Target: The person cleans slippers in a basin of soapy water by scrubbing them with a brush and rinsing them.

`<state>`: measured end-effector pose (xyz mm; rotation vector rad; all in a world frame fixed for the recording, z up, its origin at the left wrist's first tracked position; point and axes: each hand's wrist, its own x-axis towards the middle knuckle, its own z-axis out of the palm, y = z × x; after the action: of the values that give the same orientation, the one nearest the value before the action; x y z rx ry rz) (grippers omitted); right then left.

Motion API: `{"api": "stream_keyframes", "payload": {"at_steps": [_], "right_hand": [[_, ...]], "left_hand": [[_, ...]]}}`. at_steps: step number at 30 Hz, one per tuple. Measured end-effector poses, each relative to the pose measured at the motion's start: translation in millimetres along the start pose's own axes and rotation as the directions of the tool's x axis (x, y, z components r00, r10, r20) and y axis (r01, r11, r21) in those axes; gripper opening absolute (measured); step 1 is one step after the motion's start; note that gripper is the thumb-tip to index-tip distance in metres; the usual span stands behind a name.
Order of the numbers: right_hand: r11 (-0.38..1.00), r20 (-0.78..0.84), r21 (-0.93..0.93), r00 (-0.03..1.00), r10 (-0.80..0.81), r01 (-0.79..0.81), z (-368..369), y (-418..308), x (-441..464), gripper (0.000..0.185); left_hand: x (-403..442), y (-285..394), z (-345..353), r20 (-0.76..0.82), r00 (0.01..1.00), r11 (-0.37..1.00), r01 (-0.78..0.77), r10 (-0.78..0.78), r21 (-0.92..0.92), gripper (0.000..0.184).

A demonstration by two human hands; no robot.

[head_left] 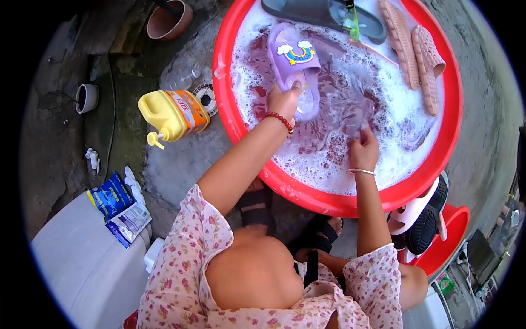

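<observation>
My left hand [282, 103] is closed on the heel end of a purple slipper [278, 61] with a rainbow and cloud decoration on its strap. The slipper is held over foamy water [323, 131] in a large red tub [226, 90]. My right hand [364, 150] is closed at the water's surface, to the right of the slipper. Something blurred and see-through shows above its fingertips; splashing hides what it is. A dark grey slipper [307, 13] floats at the tub's far side, and pink slippers [402, 46] lie along the right.
A yellow jug with a pump [170, 116] stands left of the tub. Blue detergent bags [112, 197] lie on a pale surface at lower left. Black-soled footwear [424, 225] rests in a smaller red basin [455, 225] at lower right. Two pots [170, 23] sit at upper left.
</observation>
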<state>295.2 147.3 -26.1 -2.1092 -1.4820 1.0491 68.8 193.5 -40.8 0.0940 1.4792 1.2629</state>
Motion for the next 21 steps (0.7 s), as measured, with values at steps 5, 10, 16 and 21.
{"api": "stream_keyframes", "payload": {"at_steps": [5,10,16,21], "right_hand": [[0.938,0.099,0.343,0.991,-0.095,0.056,16.7,-60.2,-49.7,0.036],[0.952,0.436,0.275,0.865,-0.25,0.136,-20.3,-72.8,-40.1,0.036],[0.983,0.414,0.011,0.896,0.163,-0.184,-99.3,-61.6,10.2,0.043],[0.974,0.002,0.226,1.0,-0.003,0.003,-37.1,47.1,29.2,0.026]], "left_hand": [[8.3,-32.0,5.3,0.043,0.941,0.94,0.339,-0.337,-0.042,0.032],[-7.8,4.7,-4.5,0.356,0.863,0.839,0.465,-0.358,-0.285,0.03],[-46.2,39.5,-34.3,0.188,0.979,0.854,-0.161,0.076,0.494,0.028],[-68.0,46.2,-27.9,0.34,0.862,0.486,-0.496,0.376,0.72,0.048]]}}
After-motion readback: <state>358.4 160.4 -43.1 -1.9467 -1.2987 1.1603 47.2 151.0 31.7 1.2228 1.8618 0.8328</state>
